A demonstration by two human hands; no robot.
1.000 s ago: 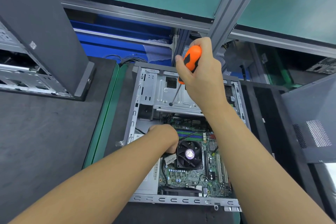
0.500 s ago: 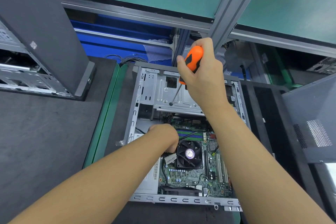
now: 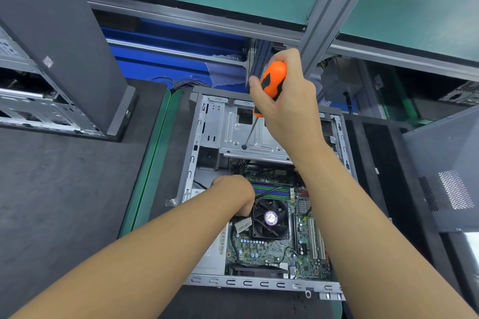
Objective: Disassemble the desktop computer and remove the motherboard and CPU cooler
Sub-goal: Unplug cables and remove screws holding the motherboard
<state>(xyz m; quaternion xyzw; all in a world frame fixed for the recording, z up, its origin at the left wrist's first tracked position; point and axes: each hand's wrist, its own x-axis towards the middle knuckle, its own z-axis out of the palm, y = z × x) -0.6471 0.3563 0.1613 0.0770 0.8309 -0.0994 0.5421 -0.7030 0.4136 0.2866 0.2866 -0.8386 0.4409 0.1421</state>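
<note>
A: What is the big thing?
B: An open computer case [image 3: 261, 189] lying flat on the dark worktop [image 3: 64, 189]. The green motherboard [image 3: 274, 248] is inside, with the black CPU cooler [image 3: 270, 219] on it.
A: And the hands?
B: The right hand [image 3: 287, 101] has its fingers wrapped tight round an orange screwdriver [image 3: 272, 83]. Its tip touches the metal tray.
A: The left hand [image 3: 233, 193]?
B: It is beside the cooler. I cannot tell how its fingers sit.
</note>
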